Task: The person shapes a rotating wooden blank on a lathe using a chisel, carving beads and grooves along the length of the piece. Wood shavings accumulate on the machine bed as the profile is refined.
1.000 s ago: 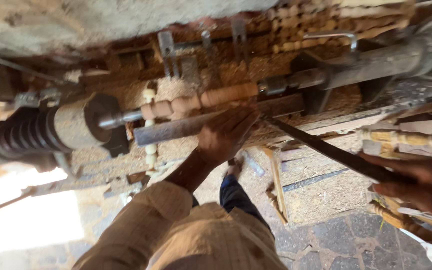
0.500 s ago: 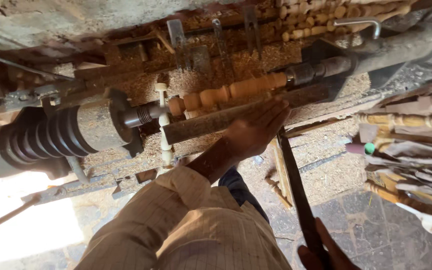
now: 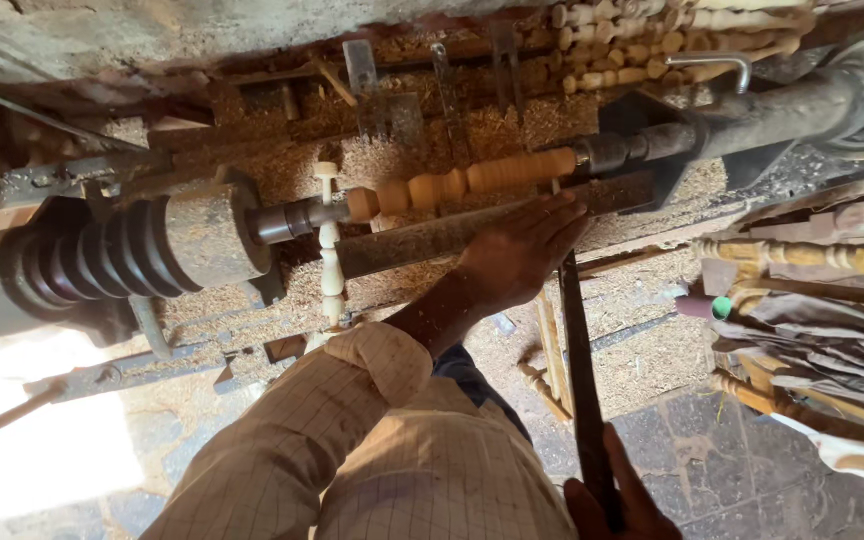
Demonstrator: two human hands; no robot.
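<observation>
Our right hand grips the end of the long dark chisel. Our left hand lies open on the tool rest, fingers steadying the blade, clasping nothing. Just beyond, the spindle sits between the lathe centres, beads already cut along its left part; we judge the plainer right stretch remains unshaped.

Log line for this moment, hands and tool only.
left hand: on tool rest | right hand: gripping chisel handle | spindle: mounted on lathe
</observation>
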